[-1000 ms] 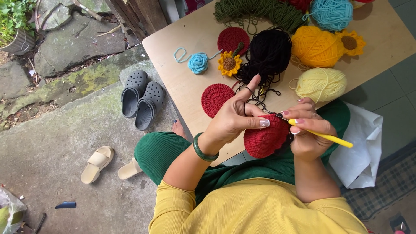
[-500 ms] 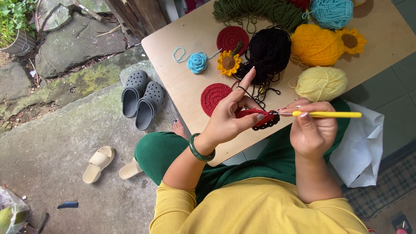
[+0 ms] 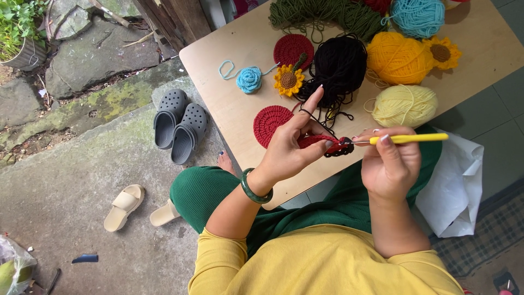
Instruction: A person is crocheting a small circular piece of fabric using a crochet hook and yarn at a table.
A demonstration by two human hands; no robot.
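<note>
Here the left hand (image 3: 292,147) is pinching a red crochet piece (image 3: 316,141) between thumb and fingers, with the index finger sticking up and black yarn running over it. The right hand (image 3: 388,164) is closed around a yellow crochet hook (image 3: 408,139), holding it level, and the hook's metal tip is meeting the dark edge of the piece. Both hands are working just above the near edge of the tabletop (image 3: 229,109), over a lap in green trousers.

A flat red crochet disc (image 3: 269,123) is lying on the tabletop just behind the left hand, and a tangle of black yarn (image 3: 339,65) is sitting beyond it. A pale yellow yarn ball (image 3: 405,105) and an orange one (image 3: 397,57) are resting to the right of it. A small blue crochet rose (image 3: 249,80) and a little sunflower (image 3: 288,80) are lying side by side further left. On the ground beside the tabletop a pair of grey clogs (image 3: 177,124) is standing
</note>
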